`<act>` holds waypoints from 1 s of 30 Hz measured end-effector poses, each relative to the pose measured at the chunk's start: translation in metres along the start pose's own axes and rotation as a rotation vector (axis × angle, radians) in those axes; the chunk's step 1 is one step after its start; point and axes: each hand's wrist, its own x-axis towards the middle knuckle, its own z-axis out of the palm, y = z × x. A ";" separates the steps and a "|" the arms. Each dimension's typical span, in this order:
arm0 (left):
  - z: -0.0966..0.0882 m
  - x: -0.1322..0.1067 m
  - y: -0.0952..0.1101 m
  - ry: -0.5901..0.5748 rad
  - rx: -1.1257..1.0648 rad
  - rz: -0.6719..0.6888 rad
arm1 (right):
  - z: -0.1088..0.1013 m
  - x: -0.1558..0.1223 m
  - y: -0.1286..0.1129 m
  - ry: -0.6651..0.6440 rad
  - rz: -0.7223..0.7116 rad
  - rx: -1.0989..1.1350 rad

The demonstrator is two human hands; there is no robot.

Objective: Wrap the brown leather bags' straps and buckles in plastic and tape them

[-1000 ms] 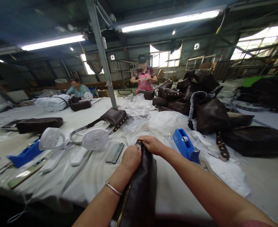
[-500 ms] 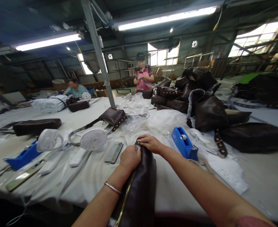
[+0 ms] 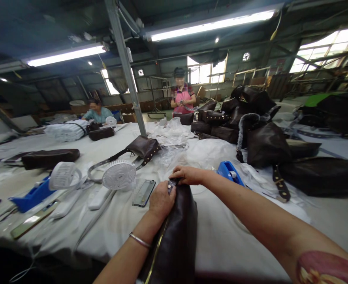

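Observation:
A dark brown leather bag lies lengthwise in front of me, hanging over the near edge of the white-covered table. My left hand is closed on the bag's far end, at its left side. My right hand is closed over the same end from the right, fingers pinching at a small metal part there. The two hands nearly touch. A gold-coloured zip edge runs down the bag's left side.
A phone, two small white fans and a blue tape dispenser lie close by. Another blue dispenser sits at left. A heap of brown bags fills the right. Two people work at the far side.
My right hand has shifted slightly left and farther over the bag's end; my left hand stays gripped there. The view has tilted a little.

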 end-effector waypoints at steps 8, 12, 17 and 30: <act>-0.017 0.009 -0.006 -0.098 0.056 0.032 | -0.003 0.010 0.004 -0.003 0.051 0.020; -0.016 0.010 -0.009 -0.126 0.074 0.056 | -0.002 0.011 0.006 -0.013 0.052 0.067; -0.010 0.009 -0.008 -0.122 0.091 0.075 | 0.000 0.008 0.006 -0.074 0.037 0.122; -0.014 0.017 -0.012 -0.131 0.071 0.146 | -0.002 0.007 0.010 -0.107 0.071 0.157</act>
